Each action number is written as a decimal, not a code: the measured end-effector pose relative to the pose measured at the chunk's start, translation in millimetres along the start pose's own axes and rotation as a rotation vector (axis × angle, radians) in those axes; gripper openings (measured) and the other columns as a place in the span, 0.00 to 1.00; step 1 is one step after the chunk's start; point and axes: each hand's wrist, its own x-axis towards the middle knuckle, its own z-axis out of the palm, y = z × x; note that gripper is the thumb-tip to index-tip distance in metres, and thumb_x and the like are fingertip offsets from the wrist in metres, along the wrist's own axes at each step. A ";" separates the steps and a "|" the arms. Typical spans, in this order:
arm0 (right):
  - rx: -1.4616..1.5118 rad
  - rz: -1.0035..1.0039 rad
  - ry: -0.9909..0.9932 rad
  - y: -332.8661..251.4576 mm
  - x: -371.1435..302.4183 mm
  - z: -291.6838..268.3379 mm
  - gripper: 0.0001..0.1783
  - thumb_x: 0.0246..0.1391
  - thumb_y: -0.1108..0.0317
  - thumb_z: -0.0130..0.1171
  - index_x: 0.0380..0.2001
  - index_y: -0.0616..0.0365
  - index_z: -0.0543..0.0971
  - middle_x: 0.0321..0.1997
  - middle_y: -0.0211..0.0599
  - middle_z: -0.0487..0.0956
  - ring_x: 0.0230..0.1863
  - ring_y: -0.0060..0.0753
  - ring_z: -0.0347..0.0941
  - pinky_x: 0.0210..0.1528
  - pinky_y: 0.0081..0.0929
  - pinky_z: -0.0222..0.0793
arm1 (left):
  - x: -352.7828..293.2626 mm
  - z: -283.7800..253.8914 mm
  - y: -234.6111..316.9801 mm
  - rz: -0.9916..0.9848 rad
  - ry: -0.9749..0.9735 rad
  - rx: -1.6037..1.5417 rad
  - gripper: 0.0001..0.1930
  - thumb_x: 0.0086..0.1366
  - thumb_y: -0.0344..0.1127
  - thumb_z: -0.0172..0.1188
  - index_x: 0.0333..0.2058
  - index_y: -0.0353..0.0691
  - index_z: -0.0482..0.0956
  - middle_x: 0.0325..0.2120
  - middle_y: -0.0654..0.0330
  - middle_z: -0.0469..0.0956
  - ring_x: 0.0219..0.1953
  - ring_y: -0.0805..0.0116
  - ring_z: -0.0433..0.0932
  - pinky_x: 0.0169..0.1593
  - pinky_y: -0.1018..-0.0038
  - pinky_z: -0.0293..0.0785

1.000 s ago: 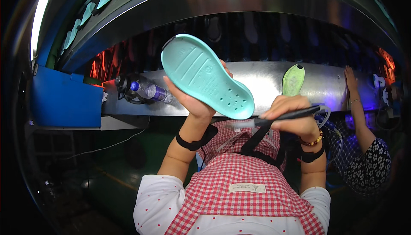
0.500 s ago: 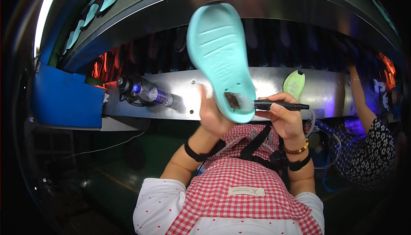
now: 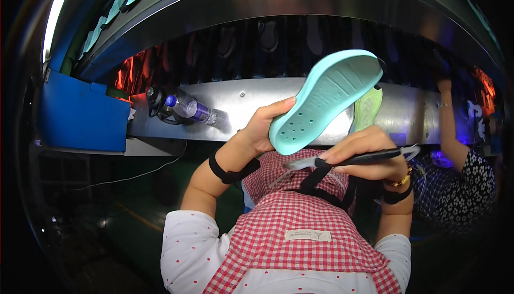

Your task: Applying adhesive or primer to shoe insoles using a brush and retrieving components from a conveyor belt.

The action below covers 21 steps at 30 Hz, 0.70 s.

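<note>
My left hand (image 3: 263,125) grips the heel end of a turquoise shoe sole (image 3: 332,98), thumb along its edge. The sole tilts up to the right, showing a face with small holes near the heel and ridges toward the toe; a dark patch marks the toe tip. In my right hand (image 3: 369,155) is a brush (image 3: 353,158) with a black handle and a pale head. Its bristles point left, just below the sole's heel and apart from it. Behind the sole, a light green sole (image 3: 368,109) lies on the metal ledge, partly hidden.
The metal ledge (image 3: 235,107) carries a clear bottle with a purple cap (image 3: 193,109) and a black bottle (image 3: 156,101) on the left. Beyond runs a dark machine opening with more soles. A blue box (image 3: 83,112) stands left. A co-worker's arm (image 3: 447,115) reaches in at right.
The turquoise sole has swung from upright to tilting right and come lower. The brush has left the sole's surface and moved down, and my right hand now holds it from above.
</note>
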 end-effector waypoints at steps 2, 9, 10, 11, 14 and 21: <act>-0.054 -0.031 0.078 -3.7 0.4 -4.0 0.10 0.35 0.79 0.62 0.27 0.66 0.78 0.32 0.47 0.78 0.36 0.39 0.76 0.40 0.26 0.71 | -2.8 13.6 2.5 -0.084 0.087 0.128 0.26 0.58 0.39 0.44 0.51 0.27 0.59 0.44 0.45 0.68 0.44 0.59 0.72 0.46 0.68 0.70; -0.150 -0.044 -0.221 -11.8 2.1 -17.6 0.11 0.36 0.80 0.61 0.29 0.63 0.78 0.34 0.45 0.78 0.38 0.39 0.75 0.40 0.26 0.71 | -2.5 25.7 13.2 -0.352 0.187 0.572 0.29 0.56 0.42 0.49 0.52 0.28 0.59 0.45 0.47 0.67 0.45 0.63 0.70 0.48 0.72 0.65; -0.113 -0.020 -0.133 -9.9 -0.1 -16.1 0.11 0.36 0.80 0.61 0.29 0.63 0.78 0.33 0.45 0.78 0.37 0.39 0.75 0.40 0.26 0.71 | -5.3 22.5 15.1 -0.332 0.163 0.549 0.29 0.56 0.43 0.50 0.52 0.28 0.60 0.45 0.47 0.68 0.44 0.64 0.70 0.48 0.73 0.66; -0.116 -0.017 -0.130 -6.4 -0.7 -16.4 0.11 0.36 0.80 0.61 0.29 0.63 0.78 0.33 0.45 0.78 0.37 0.39 0.75 0.40 0.26 0.71 | -5.4 23.7 18.4 -0.333 0.158 0.549 0.29 0.56 0.43 0.50 0.52 0.28 0.60 0.45 0.47 0.68 0.44 0.64 0.70 0.48 0.73 0.66; -0.069 -0.046 -0.099 12.4 -4.8 -12.7 0.12 0.35 0.80 0.61 0.29 0.62 0.78 0.33 0.45 0.78 0.36 0.39 0.76 0.38 0.25 0.72 | -8.2 29.8 24.2 -0.281 0.072 0.706 0.29 0.56 0.44 0.51 0.50 0.27 0.62 0.44 0.47 0.69 0.43 0.67 0.71 0.46 0.75 0.67; -0.113 0.069 0.213 15.9 -13.7 -11.3 0.11 0.37 0.81 0.60 0.30 0.59 0.79 0.35 0.42 0.78 0.24 0.21 0.75 0.18 0.10 0.66 | -21.1 21.3 34.6 -0.192 0.184 0.626 0.31 0.53 0.46 0.51 0.50 0.26 0.62 0.41 0.46 0.71 0.36 0.64 0.75 0.38 0.75 0.73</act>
